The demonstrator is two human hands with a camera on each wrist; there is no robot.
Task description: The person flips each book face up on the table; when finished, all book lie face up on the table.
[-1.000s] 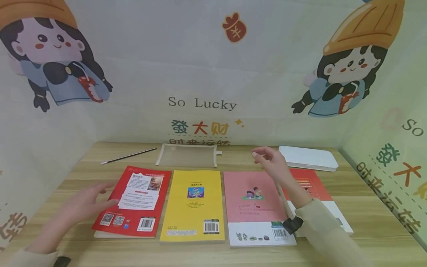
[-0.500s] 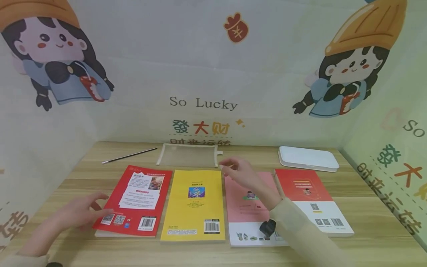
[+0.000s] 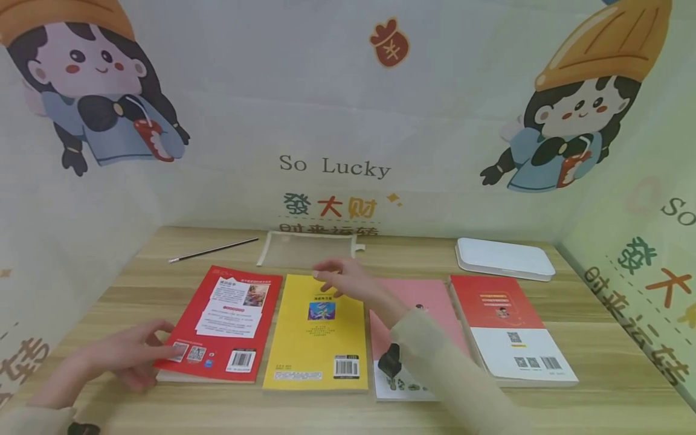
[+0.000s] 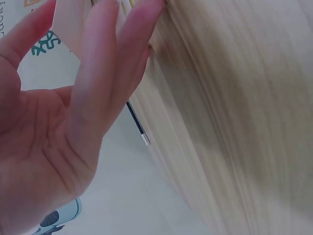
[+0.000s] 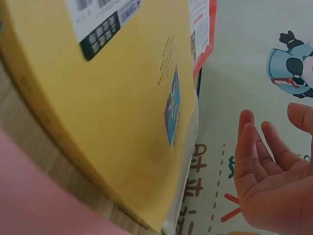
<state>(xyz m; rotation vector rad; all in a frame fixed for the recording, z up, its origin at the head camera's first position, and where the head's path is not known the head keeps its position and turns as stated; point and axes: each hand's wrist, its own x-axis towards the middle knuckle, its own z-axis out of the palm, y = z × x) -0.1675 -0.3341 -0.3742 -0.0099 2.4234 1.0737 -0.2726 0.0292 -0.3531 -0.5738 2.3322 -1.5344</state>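
Note:
Four books lie in a row. The leftmost is a red book (image 3: 228, 326), its left edge between the thumb and fingers of my left hand (image 3: 122, 353). The thumb reaches over its lower left cover. In the left wrist view the fingers (image 4: 98, 63) are fairly straight near the table. My right hand (image 3: 353, 284) hovers above the top of the yellow book (image 3: 318, 344) with loosely bent fingers and nothing in them. The right wrist view shows that hand (image 5: 274, 181) apart from the yellow cover. My right forearm partly hides the pink-and-white book (image 3: 418, 344).
A red-and-white book (image 3: 516, 332) lies at the right. Behind the row are a pencil (image 3: 214, 249), a mesh zip pouch (image 3: 310, 249) and a white case (image 3: 505, 258). A printed cloth (image 3: 326, 109) walls the wooden table (image 3: 304, 417).
My right hand has moved left from near the white case to above the yellow book. My left hand has come down and in to the red book's left edge. The books have stayed put.

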